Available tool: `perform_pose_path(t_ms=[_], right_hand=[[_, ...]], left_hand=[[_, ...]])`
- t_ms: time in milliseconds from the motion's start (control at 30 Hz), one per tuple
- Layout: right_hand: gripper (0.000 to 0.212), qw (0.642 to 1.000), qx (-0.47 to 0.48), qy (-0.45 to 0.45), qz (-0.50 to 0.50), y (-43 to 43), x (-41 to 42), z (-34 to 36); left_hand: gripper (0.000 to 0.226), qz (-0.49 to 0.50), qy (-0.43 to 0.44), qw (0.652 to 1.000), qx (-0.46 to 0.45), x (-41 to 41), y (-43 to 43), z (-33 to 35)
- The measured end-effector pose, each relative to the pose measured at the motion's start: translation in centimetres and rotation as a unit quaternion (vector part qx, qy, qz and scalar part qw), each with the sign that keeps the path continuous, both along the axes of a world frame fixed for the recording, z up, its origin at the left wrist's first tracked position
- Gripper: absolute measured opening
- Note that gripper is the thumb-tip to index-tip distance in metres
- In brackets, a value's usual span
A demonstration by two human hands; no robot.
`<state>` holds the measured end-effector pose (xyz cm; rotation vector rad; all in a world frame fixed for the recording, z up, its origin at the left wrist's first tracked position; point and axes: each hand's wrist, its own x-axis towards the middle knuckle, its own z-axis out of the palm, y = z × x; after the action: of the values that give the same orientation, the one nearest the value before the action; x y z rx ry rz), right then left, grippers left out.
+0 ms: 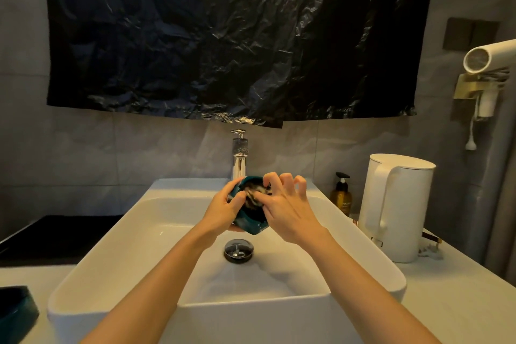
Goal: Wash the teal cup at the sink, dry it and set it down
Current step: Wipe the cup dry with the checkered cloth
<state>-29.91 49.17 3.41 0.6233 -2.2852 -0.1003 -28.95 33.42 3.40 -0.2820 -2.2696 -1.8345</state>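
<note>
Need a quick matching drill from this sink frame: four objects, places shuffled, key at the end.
Things:
1. teal cup
2. white kettle
3. amber pump bottle
4. hair dryer

Places:
A. in a holder on the wall at the right
B. on the counter right of the sink, nearest the camera
C. held over the basin by the left hand, with fingers of the right hand inside it
D. on the counter between the basin and the kettle, near the wall

Pairs: 1-C, 2-B, 3-D, 4-A
</note>
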Motion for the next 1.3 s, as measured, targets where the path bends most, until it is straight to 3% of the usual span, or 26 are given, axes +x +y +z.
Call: perform_pose_path(t_ms=[100,233,400,500,633,800,1100,1300], right_hand=[[0.034,0.999,0.027,-0.005,-0.035,-0.3,0.5,0.3],[0.042,0.997,0.008,-0.071,0.007,-0.7,1.2,0.9],[0.041,0.975,-0.107,-0.161,0.111,-1.1,0.8,0.1],[0.040,0.978,-0.074,-0.157,0.111,-1.5,0.9,-0.5],[0.062,0.989,0.008,-0.132,0.070,-1.5,1.0,-0.9],[0.071,0.993,0.016,-0.112,0.020,-1.8,1.1,-0.5],[0.057,0.986,-0.015,-0.123,0.107,-0.9,0.6,-0.3],[0.064,0.992,0.086,-0.079,0.042,-1.4,0.7,-0.5]], left_hand=[[0.033,0.020,0.012,1.000,0.010,-0.3,-0.1,-0.2],[0.035,0.055,0.027,0.998,0.010,-0.8,-0.6,-0.5],[0.038,0.062,0.016,0.998,0.026,-1.0,-0.8,-0.4],[0.038,0.049,0.013,0.999,0.020,-1.0,-0.8,-0.3],[0.036,0.027,0.006,0.999,0.028,-0.7,-0.6,-0.1],[0.035,0.007,0.007,1.000,0.027,-0.4,-0.3,0.2],[0.037,0.027,-0.019,0.998,0.047,-0.4,-0.6,0.4],[0.036,0.020,-0.022,1.000,0.007,-0.6,-0.7,-0.1]])
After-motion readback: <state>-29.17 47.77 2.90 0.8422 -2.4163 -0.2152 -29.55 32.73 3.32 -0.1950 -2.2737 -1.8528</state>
